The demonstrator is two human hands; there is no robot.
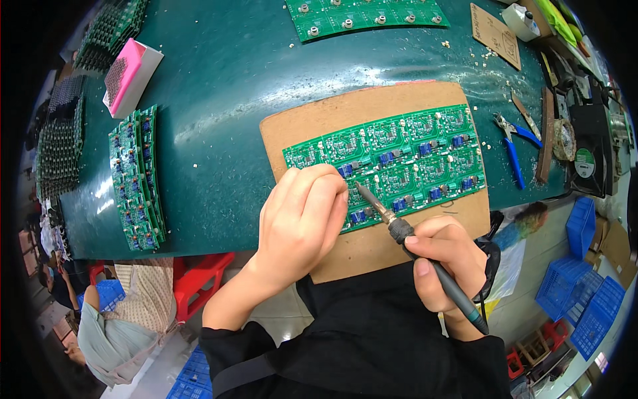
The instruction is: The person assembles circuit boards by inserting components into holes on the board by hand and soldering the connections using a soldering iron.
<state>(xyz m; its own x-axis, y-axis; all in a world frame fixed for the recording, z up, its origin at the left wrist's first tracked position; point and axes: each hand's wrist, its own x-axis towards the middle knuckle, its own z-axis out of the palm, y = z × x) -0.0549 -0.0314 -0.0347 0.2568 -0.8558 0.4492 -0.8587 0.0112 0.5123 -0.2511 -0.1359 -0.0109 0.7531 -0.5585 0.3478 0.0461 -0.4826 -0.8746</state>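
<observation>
A green circuit board panel (399,174) with rows of blue parts lies on a brown cardboard sheet (359,265) in front of me. My right hand (446,265) is closed around the grey handle of a soldering iron (393,225), pen-like. The iron slants up and left, its tip over the panel's middle, close to a blue part. Over the panel's left part, my left hand (302,216) has its fingers pinched together near the iron's tip. Whatever those fingers hold, if anything, is hidden.
Boards lean in a stack (136,179) at left, near a pink-and-white box (133,78). Another green panel (369,16) lies at the far edge. Blue-handled cutters (512,149) and a dark fan-like device (588,156) are at right. Blue crates (565,286) stand beyond the table; a person sits at lower left.
</observation>
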